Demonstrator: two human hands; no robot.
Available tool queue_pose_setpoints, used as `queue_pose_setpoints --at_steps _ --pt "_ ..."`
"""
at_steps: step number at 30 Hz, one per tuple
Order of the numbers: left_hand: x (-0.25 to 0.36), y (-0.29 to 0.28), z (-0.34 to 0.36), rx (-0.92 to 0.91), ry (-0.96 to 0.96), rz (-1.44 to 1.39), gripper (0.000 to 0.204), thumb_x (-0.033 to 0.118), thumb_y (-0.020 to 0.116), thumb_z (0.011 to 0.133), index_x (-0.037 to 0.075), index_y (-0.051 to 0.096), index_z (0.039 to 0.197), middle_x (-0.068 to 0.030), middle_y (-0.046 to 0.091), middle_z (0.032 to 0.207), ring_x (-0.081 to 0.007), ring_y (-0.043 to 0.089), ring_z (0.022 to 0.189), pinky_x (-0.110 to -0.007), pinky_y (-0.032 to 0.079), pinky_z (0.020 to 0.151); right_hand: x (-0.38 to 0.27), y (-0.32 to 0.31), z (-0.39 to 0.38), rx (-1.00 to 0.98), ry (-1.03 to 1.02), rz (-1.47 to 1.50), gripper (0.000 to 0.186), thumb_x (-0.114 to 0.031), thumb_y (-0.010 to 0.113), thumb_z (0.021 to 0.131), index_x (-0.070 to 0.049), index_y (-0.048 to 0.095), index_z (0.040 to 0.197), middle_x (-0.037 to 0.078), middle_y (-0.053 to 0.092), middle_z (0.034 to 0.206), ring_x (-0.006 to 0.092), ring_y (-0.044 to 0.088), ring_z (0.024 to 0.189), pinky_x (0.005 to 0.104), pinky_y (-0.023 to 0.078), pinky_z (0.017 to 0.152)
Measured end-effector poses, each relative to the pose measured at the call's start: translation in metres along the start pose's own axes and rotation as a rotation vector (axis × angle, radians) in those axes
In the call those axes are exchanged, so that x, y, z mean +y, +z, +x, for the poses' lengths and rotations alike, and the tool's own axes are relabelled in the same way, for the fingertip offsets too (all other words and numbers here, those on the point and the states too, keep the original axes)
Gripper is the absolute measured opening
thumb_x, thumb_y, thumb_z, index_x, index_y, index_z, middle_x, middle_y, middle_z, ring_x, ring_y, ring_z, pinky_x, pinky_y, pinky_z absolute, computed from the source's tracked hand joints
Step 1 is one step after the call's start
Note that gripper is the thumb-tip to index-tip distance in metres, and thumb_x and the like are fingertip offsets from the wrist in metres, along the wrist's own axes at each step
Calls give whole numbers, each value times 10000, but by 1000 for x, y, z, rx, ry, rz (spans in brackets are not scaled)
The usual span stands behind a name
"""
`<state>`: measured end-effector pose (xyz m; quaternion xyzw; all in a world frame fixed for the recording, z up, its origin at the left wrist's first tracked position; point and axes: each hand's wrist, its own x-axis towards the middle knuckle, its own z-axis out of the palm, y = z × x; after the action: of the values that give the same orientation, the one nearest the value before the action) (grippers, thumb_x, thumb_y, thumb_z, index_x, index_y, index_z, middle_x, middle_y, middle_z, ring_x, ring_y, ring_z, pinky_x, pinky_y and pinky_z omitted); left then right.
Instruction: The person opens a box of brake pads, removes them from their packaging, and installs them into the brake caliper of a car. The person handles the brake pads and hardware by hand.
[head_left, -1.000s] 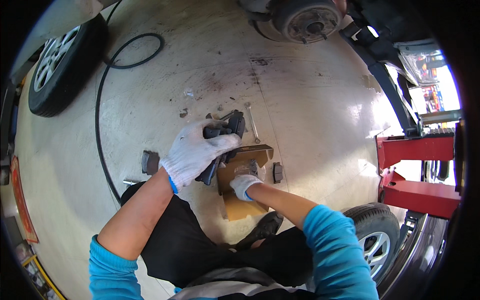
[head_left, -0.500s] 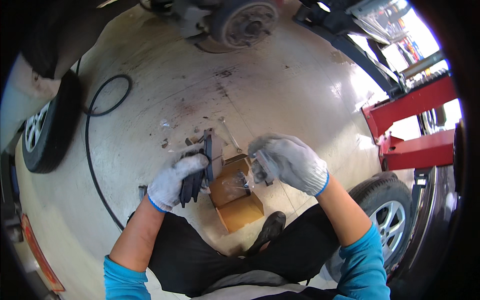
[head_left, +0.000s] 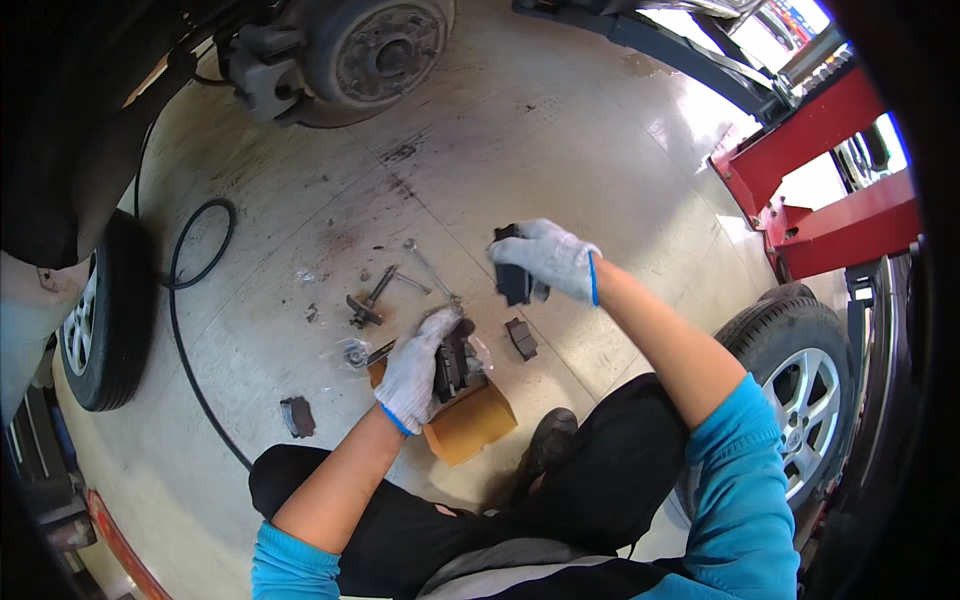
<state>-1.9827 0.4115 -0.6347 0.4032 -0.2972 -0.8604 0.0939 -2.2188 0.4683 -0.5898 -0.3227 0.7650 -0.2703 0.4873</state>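
My gloved left hand [head_left: 417, 368] grips several black brake pads [head_left: 450, 365] over an open cardboard box [head_left: 470, 422]. My gloved right hand [head_left: 550, 260] is closed on another dark brake pad [head_left: 512, 268], raised to the right of the box. On the floor beside the box lie a loose pad [head_left: 521, 339] at the right and a dark pad [head_left: 298, 416] at the left. A wrench [head_left: 432, 265], a dark metal tool [head_left: 366, 308] and clear plastic scraps lie beyond my left hand.
A brake disc with caliper [head_left: 375, 55] hangs at the top. A black hose [head_left: 185, 350] loops across the floor on the left, beside a wheel [head_left: 120, 320]. A red lift frame [head_left: 820, 225] and another wheel [head_left: 800, 410] stand at the right.
My right hand has come up from the box and moved forward and right with a pad. My left hand has lowered over the box. The view has swung toward the brake disc.
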Motion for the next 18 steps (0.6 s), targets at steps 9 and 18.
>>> queue_pose_setpoints --at_steps 9,18 --pt "-127 42 102 76 -185 220 324 77 743 879 -10 575 1142 -116 690 879 -254 700 710 -394 626 612 244 -10 48 25 386 -322 394 -376 642 886 -5 758 816 128 717 729 252 661 554 391 546 549" --pt "-209 35 209 324 61 846 436 326 771 845 -3 636 1098 -188 730 943 -339 719 895 -436 563 778 354 28 2 454 303 789 482 -384 722 924 1 614 1193 73 632 797 219 546 534 419 538 568"
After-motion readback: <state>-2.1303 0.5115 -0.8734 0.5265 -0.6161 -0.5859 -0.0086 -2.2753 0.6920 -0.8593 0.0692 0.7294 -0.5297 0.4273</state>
